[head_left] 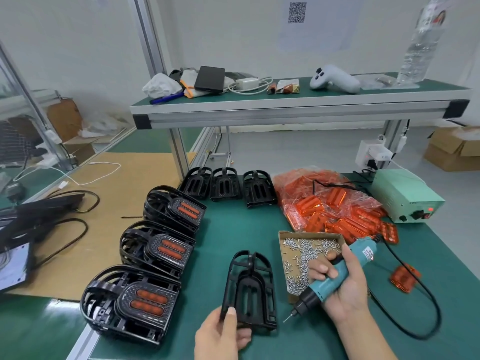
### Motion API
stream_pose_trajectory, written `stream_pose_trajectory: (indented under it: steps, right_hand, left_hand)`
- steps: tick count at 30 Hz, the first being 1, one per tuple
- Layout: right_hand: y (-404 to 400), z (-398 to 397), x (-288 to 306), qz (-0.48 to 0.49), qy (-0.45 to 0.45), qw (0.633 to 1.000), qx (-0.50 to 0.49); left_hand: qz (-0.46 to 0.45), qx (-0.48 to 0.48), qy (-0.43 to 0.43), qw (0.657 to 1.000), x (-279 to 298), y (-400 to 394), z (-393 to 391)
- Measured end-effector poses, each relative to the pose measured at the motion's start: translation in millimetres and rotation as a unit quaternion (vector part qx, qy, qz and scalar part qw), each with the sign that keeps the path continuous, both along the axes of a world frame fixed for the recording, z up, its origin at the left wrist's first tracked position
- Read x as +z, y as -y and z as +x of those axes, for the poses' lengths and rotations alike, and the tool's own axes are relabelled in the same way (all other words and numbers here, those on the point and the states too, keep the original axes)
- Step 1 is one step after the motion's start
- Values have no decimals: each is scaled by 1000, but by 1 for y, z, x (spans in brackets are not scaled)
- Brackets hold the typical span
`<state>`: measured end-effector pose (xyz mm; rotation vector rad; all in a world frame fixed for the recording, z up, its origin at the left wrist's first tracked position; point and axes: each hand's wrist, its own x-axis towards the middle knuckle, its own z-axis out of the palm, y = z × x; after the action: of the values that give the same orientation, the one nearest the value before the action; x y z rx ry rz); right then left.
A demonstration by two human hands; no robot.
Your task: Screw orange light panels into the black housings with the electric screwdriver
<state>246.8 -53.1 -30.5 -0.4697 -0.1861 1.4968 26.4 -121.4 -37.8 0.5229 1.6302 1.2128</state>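
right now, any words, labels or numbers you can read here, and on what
No text reads clearly.
QR code sheet on the wall: a code only, no legible words.
White and red label on the electric screwdriver: blurred.
Printed wrap on the clear bottle: blurred.

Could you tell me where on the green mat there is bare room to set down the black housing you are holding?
Bare green mat lies between the stacks of finished black housings, the row of three empty black housings and the cardboard tray of screws. The right side is crowded: bag of orange panels, black cable, loose orange panel.
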Motion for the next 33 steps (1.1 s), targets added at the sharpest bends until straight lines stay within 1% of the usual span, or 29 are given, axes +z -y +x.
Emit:
stream_pose_trajectory:
  steps: [2,4,7,9,11,12,13,14,16,17,19,21,23,26,28,30,33]
  right_hand:
    - [0,0,-1,3,1,1000,2]
    - [0,1,-2,3,5,1000,4]
    - [-1,1,-3,-9,7,1000,-2]
    - [-1,1,-5,-18,0,1000,-10]
    - [-1,1,-5,-16,-4,1000,-8]
    - [-1,0,-4,-11,-2,1000,-6]
    - [-1,0,-4,-3,3,1000,-3]
    - [0,1,-3,4,9,1000,0]
    - [1,1,-2,16,16,1000,6]
    - [1,2,-2,19,17,1000,7]
    - [1,2,-4,13,17,1000,4]
    - [0,2,-6,0,16,1000,-6]
    - [-2,2,-7,-8,11,1000,-14]
    - [-3,2,-8,-18,7,1000,-23]
    - [-3,1,-7,-24,-1,999,-21]
    - [-3,1,-7,-29,-12,999,-18]
    - [-4,1,-8,-38,-18,999,-20]
  left_hand:
    - [-3,-60,-147,987,-3,4,-3]
    - [-4,-93,-267,959,-1,8,-6]
    - [-15,-122,-389,913,4,9,-4]
    - [-36,-151,-439,885,6,6,-3]
    - [-58,-169,-449,876,7,4,-2]
    - [-53,-162,-443,880,7,4,-1]
    - [-30,-140,-434,889,8,3,0]
    - [6,-113,-427,897,9,3,1]
    - [94,-80,-428,895,17,-3,4]
    - [139,-95,-422,891,23,-11,7]
    - [217,-168,-394,877,37,-37,20]
    - [266,-249,-376,852,52,-73,46]
    - [281,-335,-375,817,63,-114,84]
    - [280,-447,-426,735,66,-170,138]
    - [261,-479,-463,699,63,-196,164]
    - [244,-487,-493,678,56,-211,186]
    - [234,-484,-514,668,45,-218,209]
